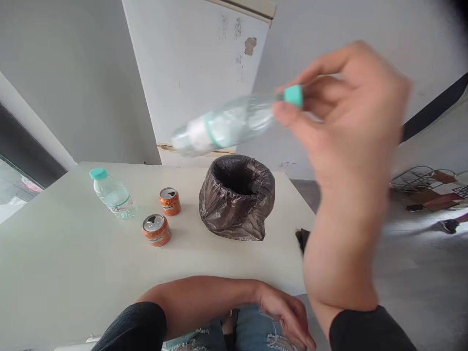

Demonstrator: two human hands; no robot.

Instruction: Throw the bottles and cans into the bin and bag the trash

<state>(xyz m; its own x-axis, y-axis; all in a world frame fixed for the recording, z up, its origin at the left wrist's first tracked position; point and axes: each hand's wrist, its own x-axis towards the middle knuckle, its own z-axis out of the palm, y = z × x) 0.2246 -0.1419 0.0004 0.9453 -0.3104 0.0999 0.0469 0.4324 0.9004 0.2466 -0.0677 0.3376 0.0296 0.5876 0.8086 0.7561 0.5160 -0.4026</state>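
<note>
Pinched at its neck and green cap by my right hand [351, 97], a clear plastic bottle [237, 122] is held in the air, tilted with its base to the left and slightly blurred. Below it on the table stands a bin [237, 178] lined with a dark, wrinkled plastic bag, its mouth open upward. Across the front edge lies my left forearm. My left hand [285, 312] hangs over my lap, fingers loosely stretched and holding nothing I can see.
Left of the bin are two orange drink cans [170, 202], both opened. Another clear bottle [115, 195] with a green cap is on the white table [91, 273] farther left. Behind rises a white fridge [190, 63]. A dark object [302, 239] sits at the table's right edge.
</note>
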